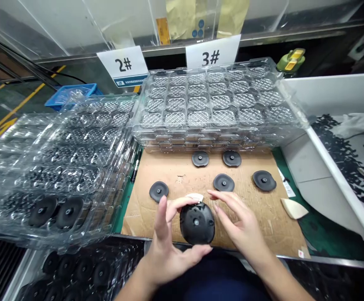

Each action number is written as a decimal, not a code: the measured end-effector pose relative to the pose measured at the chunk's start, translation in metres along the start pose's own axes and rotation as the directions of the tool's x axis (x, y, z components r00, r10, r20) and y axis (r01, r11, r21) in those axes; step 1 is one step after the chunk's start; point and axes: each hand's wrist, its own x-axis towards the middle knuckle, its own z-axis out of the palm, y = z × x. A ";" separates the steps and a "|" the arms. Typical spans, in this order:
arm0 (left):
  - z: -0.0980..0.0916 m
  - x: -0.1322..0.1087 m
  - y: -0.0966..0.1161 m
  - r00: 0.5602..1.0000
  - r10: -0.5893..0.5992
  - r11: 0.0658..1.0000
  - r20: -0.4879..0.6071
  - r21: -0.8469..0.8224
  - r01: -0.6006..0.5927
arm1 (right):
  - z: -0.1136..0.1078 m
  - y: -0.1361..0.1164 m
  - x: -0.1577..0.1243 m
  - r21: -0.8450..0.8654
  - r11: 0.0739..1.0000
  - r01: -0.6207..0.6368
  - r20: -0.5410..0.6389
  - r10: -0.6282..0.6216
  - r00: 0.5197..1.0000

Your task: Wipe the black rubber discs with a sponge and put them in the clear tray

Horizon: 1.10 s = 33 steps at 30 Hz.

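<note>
My left hand [172, 246] grips a black rounded plastic disc [197, 230] with a small metal-looking center, thumb at its lower edge and fingers at its upper edge. To the right of it, my right hand [241, 225] is held with fingers stretched out and apart, holding nothing. A small white piece [194, 196] shows just above the held disc; its kind is unclear. On the cardboard sheet [175, 171] beyond my hands lie several similar discs, one [159, 191] at the left, one [223, 182] near my right fingertips and one [264, 180] farther right.
Stacked clear plastic trays [197, 117] stand at the back. More clear trays [75, 154] fill the left, with black discs [70, 212] in the nearest pockets. A white bin [332, 167] with small black scraps is on the right. A cream-colored wedge [294, 208] lies near it.
</note>
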 end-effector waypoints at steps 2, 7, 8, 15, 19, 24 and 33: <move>0.001 0.001 -0.002 0.996 0.044 0.981 0.076 0.183 -0.057 | -0.006 -0.001 -0.010 0.081 0.993 -0.089 0.003 0.089 0.996; 0.002 0.003 -0.003 0.989 0.079 0.948 0.127 0.297 -0.114 | -0.010 -0.004 -0.032 0.303 0.942 -0.144 -0.098 0.181 0.978; 0.002 0.003 -0.002 0.989 0.078 0.949 0.125 0.294 -0.112 | -0.012 -0.007 -0.034 0.349 0.928 -0.133 -0.101 0.178 0.979; 0.001 -0.001 0.003 0.988 -0.036 0.968 0.153 0.251 -0.004 | -0.016 -0.026 -0.026 0.536 0.820 -0.202 0.201 0.108 0.974; -0.006 -0.003 0.006 0.944 -0.180 0.955 0.275 0.279 0.100 | -0.006 -0.017 -0.025 0.803 0.394 -0.447 0.337 0.318 0.886; -0.016 -0.007 0.009 0.917 -0.265 0.962 0.299 0.147 0.230 | -0.001 -0.010 -0.022 0.767 0.358 -0.533 0.458 0.277 0.845; -0.024 0.049 0.024 0.992 -0.126 0.945 -0.005 0.304 0.121 | 0.035 0.038 0.027 0.313 0.947 0.074 0.453 -0.217 0.865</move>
